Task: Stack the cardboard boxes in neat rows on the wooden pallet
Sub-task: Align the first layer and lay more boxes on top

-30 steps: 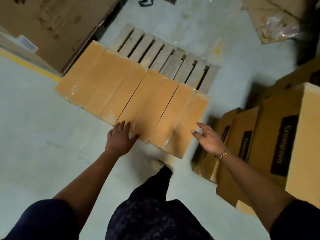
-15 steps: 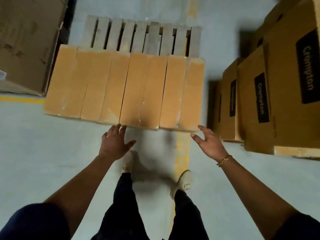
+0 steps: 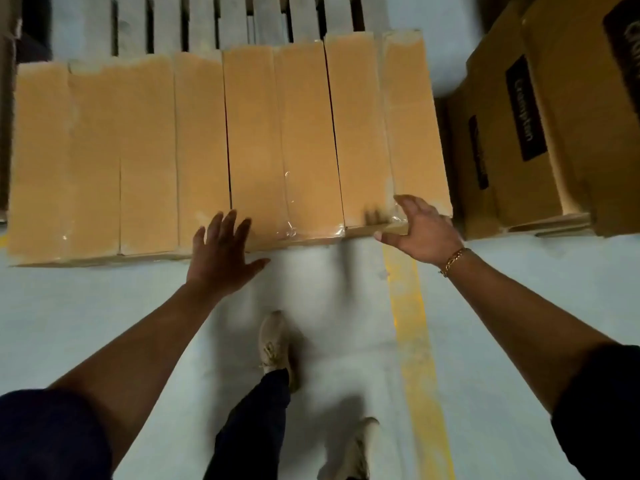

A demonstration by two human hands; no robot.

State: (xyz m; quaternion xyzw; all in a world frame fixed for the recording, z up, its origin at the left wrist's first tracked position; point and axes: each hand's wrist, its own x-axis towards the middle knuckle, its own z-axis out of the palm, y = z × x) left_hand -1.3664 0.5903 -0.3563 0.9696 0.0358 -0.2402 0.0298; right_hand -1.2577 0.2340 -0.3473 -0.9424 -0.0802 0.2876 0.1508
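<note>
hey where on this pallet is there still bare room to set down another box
Bare slats show only along the far edge of the pallet, behind the row of boxes. The near part is filled side to side by that row, with both hands, left hand and right hand, at its front edge. Right of the row stand the printed cartons.
</note>
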